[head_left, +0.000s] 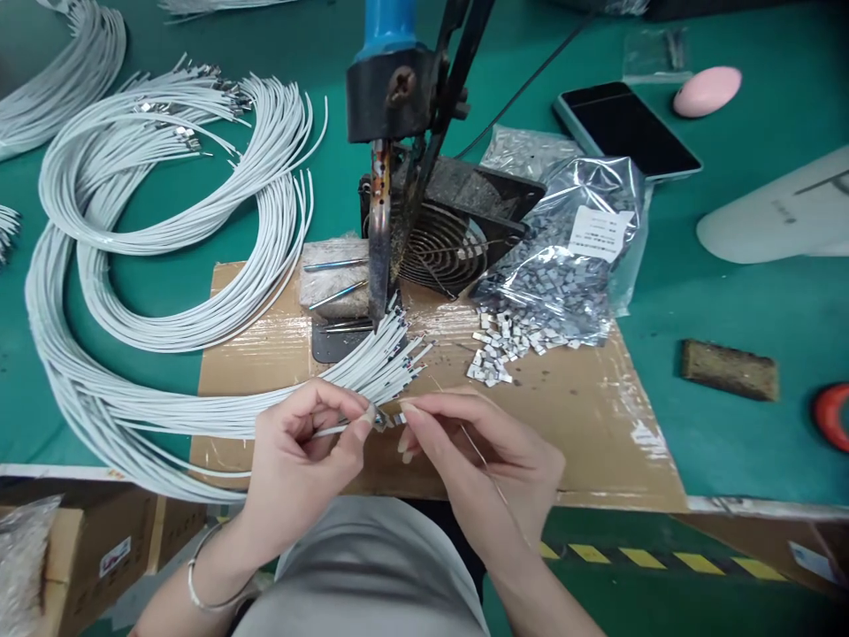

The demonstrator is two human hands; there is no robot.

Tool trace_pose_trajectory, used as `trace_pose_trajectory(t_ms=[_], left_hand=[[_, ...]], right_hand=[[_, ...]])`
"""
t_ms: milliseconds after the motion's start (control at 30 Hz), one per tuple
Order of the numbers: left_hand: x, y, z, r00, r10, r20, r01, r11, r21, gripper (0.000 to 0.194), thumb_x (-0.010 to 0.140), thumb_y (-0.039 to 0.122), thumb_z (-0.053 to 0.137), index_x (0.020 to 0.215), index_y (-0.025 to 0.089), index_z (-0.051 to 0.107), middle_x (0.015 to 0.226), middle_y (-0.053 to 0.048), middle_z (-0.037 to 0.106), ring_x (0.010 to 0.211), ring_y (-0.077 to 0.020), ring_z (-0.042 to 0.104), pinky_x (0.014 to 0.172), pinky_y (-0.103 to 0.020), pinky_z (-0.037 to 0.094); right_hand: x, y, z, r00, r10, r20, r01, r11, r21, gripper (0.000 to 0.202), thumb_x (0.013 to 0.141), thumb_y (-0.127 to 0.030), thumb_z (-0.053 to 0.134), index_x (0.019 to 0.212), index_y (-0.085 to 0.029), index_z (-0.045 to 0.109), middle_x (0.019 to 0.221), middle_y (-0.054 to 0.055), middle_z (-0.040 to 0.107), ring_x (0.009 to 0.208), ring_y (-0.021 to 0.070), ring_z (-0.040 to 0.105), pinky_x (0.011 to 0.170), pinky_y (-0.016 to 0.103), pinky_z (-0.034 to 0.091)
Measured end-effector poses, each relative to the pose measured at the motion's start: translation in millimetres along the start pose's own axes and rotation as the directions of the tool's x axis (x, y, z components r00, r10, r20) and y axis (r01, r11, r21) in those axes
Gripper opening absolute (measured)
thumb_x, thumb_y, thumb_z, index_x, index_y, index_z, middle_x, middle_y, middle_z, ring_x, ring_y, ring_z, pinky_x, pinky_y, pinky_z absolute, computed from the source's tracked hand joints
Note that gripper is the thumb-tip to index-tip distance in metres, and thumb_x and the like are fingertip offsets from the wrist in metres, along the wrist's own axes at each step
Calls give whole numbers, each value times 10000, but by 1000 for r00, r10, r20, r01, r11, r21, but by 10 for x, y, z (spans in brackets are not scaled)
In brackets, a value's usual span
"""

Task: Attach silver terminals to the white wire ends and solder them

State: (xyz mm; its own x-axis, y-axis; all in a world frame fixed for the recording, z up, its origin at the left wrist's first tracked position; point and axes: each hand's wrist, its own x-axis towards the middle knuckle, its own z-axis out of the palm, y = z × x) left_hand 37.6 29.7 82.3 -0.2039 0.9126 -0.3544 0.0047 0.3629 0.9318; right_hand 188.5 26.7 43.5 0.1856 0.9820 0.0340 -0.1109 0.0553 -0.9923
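My left hand (311, 451) pinches the end of a white cable (328, 431) between thumb and fingertips. Close by on the right, my right hand (478, 451) is closed on a small silver-white connector (398, 419), held against or just beside the cable's end; I cannot tell whether the two touch. A thin wire (487, 469), like solder, runs through my right hand towards the wrist. Just beyond both hands lies a bundle of white cables (391, 354) with stripped ends. Above it the dark tip of a soldering iron (378, 265) points down, clamped in a stand.
Coiled white cable bundles (179, 239) lie at left. Loose connectors (497, 345) spill from a plastic bag (563, 257) onto the cardboard sheet (570, 425). A small fan (444, 248) stands behind the iron. At right are a phone (627, 128), a brown block (730, 370) and a white object (776, 212).
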Motion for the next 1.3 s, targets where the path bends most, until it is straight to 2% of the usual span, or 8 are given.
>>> trace_pose_trajectory(t_ms=[200, 433, 667, 1000, 1067, 1167, 1233, 1300], left_hand=[[47, -89, -48, 985, 144, 100, -144, 990, -9, 134, 824, 72, 792, 762, 180, 744, 803, -29, 782, 668, -113, 708, 588, -134, 537], [53, -114, -59, 979, 172, 114, -172, 985, -4, 170, 866, 42, 772, 777, 185, 751, 828, -15, 779, 634, -75, 647, 553, -98, 483], [68, -112, -33, 974, 183, 132, -175, 982, -65, 214, 886, 2, 744, 792, 193, 752, 858, 7, 797, 734, -74, 739, 669, -76, 549], [86, -131, -27, 976, 180, 120, -178, 984, -27, 201, 884, 8, 745, 783, 182, 742, 871, -17, 798, 713, -90, 714, 628, -103, 532], [92, -134, -26, 977, 180, 111, -180, 984, -12, 192, 892, 20, 748, 788, 182, 742, 874, -8, 795, 670, -63, 670, 596, -84, 490], [103, -133, -24, 978, 188, 95, -190, 982, 6, 175, 907, 40, 749, 811, 186, 748, 891, 5, 794, 601, -29, 595, 541, -68, 425], [109, -127, -20, 978, 189, 86, -191, 982, 14, 166, 914, 48, 747, 824, 188, 750, 905, 1, 799, 636, -37, 629, 549, -66, 429], [114, -121, -13, 978, 195, 74, -198, 980, 25, 165, 911, 46, 746, 826, 188, 746, 909, -6, 799, 712, -60, 688, 590, -70, 461]], right_hand=[[10, 9, 26, 998, -44, 45, 46, 998, -46, 147, 944, -127, 797, 935, -263, 851, 827, 2, 778, 580, 106, 666, 554, 231, 578], [-8, -5, 24, 995, -75, 59, 82, 988, -133, 171, 947, -111, 788, 954, -276, 832, 874, -16, 790, 680, 116, 706, 716, 272, 624], [9, 15, 26, 988, -141, 57, 149, 975, -167, 170, 940, -85, 778, 955, -247, 825, 867, -15, 791, 650, 104, 689, 647, 247, 595], [-15, 73, 21, 984, -164, 63, 174, 964, -202, 157, 959, -97, 774, 992, -247, 801, 889, -23, 754, 674, 89, 662, 593, 219, 526], [-12, 76, -9, 981, -177, 85, 193, 946, -260, 151, 1007, -127, 719, 1062, -246, 794, 896, -13, 718, 717, 96, 657, 624, 218, 528], [-5, 83, -78, 978, -157, 137, 195, 922, -334, 290, 1113, -179, 517, 1281, -239, 745, 930, 10, 660, 747, 106, 621, 692, 240, 537], [-3, 87, -120, 983, -116, 143, 160, 922, -352, 367, 1140, -182, 425, 1395, -257, 678, 917, 1, 648, 742, 108, 614, 717, 246, 534], [-3, 83, -149, 987, -87, 136, 131, 925, -356, 395, 1141, -171, 418, 1468, -289, 606, 878, -27, 664, 726, 103, 623, 718, 238, 526]])
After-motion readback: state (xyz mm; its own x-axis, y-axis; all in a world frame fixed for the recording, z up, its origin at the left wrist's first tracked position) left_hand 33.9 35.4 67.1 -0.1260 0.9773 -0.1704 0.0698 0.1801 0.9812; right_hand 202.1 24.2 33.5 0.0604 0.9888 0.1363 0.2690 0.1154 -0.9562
